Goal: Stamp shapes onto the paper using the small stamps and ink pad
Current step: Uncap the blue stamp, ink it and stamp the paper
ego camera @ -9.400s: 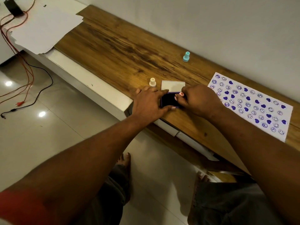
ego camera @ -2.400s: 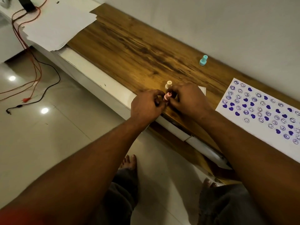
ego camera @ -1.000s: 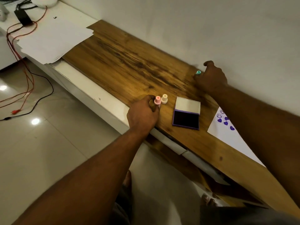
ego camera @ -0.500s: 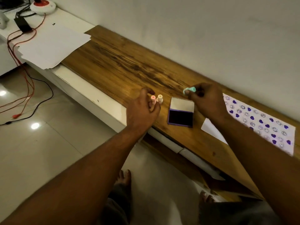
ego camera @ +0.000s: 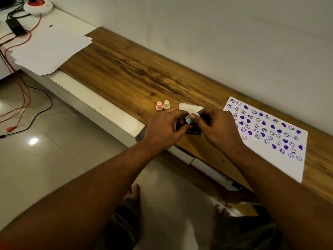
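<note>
A wooden worktop [ego camera: 126, 69] ran along a plain white wall [ego camera: 216, 33]; glossy floor tiles [ego camera: 36, 159] reflected ceiling light.

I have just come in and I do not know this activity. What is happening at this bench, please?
A person is stamping shapes on paper. Both hands meet over the open ink pad: the right hand and left hand hold a small teal stamp between their fingertips, just above the pad. A pink stamp and a cream stamp stand upright beside it on the wooden bench. To the right lies the paper, already covered with purple hearts and smiley faces.
</note>
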{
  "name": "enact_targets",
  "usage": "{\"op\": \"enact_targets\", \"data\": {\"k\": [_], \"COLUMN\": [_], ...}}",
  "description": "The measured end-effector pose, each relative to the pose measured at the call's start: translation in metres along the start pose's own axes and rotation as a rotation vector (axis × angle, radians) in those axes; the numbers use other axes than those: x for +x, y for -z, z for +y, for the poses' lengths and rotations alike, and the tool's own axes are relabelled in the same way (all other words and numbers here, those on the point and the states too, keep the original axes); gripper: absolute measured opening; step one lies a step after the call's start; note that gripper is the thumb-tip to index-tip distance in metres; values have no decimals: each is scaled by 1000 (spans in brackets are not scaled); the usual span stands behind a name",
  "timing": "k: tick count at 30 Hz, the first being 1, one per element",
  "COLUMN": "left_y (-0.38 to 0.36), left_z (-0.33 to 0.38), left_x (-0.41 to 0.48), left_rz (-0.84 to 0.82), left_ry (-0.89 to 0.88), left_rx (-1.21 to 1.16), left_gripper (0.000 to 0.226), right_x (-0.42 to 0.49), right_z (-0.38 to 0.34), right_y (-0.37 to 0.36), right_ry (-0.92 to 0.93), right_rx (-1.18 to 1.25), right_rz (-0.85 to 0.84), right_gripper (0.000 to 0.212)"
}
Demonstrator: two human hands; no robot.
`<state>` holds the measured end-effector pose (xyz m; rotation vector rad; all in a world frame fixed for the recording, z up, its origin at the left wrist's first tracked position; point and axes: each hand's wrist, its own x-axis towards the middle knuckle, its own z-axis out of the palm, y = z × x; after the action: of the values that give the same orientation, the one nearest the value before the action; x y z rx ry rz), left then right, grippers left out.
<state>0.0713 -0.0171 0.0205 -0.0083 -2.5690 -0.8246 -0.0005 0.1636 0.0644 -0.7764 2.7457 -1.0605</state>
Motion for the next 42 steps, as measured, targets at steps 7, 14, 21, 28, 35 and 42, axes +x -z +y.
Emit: {"op": "enact_targets", "data": {"k": [7, 14, 21, 28, 35, 42], "left_y": [-3, -4, 2, 3, -5, -6], "left_z": [-8, -18, -33, -57, -61, -62], "left_x": [-3, -5, -9, -16, -14, -13], "left_rz": [-37, -65, -120, -97, -90, -114], "left_ry": [54, 107, 187, 340, 361, 370], "left_rx": [-8, -41, -36, 140, 223, 234], "left_gripper": [33, 42, 44, 42, 50, 56], "right_x": [23, 33, 35, 35, 35, 33], "right_z": [14, 19, 19, 28, 28, 33], "right_y": [-12, -22, -17, -11, -14, -13], "right_ry": [183, 283, 292, 249, 258, 216], "right_rx": [-231, -235, -297, -264, -290, -299], "right_rz": [-103, -148, -87, -35, -38, -42], "right_gripper": [40, 36, 34, 41, 42, 48]}}
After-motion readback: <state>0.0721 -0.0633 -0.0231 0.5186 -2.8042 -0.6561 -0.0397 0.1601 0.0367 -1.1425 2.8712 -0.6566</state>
